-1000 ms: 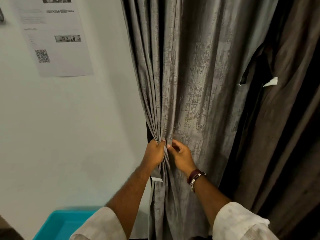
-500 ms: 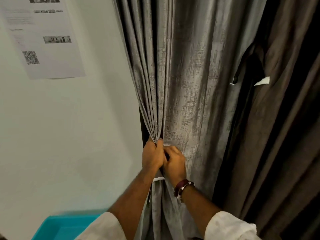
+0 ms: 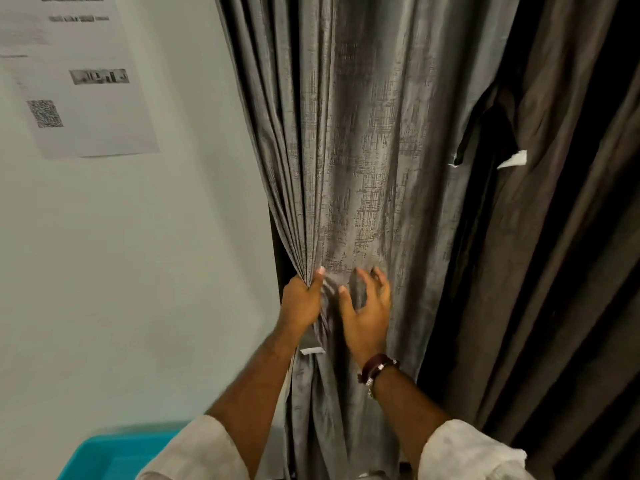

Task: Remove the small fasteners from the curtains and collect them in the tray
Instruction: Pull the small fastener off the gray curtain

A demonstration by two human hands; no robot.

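A pale wall [image 3: 121,271] fills the left half of my view, and hanging fabric fills the right. The grey curtain [image 3: 363,150] hangs in the middle, its left edge bunched into tight vertical pleats; a darker brown curtain [image 3: 554,271] hangs beside it on the right, with a small white tag [image 3: 512,159] showing on it at about mid-height. A printed paper sheet [image 3: 79,81] with a blurred square code is stuck high on the wall, upper left. At the bottom left, the corner of a turquoise tray [image 3: 104,455] peeks in, partly covered by my left sleeve [image 3: 194,452]; I cannot see inside it.

My left hand [image 3: 301,303] has a closed grip on the gathered pleats at the grey curtain's left edge, thumb up along the folds. Just below that hand, a small white tab [image 3: 312,350] sticks out from the fabric. My right hand [image 3: 367,313] is just beside the left, palm toward the cloth, fingers spread and loosely bent, fingertips against the grey curtain and gripping nothing. A dark red bracelet [image 3: 377,367] sits on my right wrist. I cannot make out any fastener in the folds.
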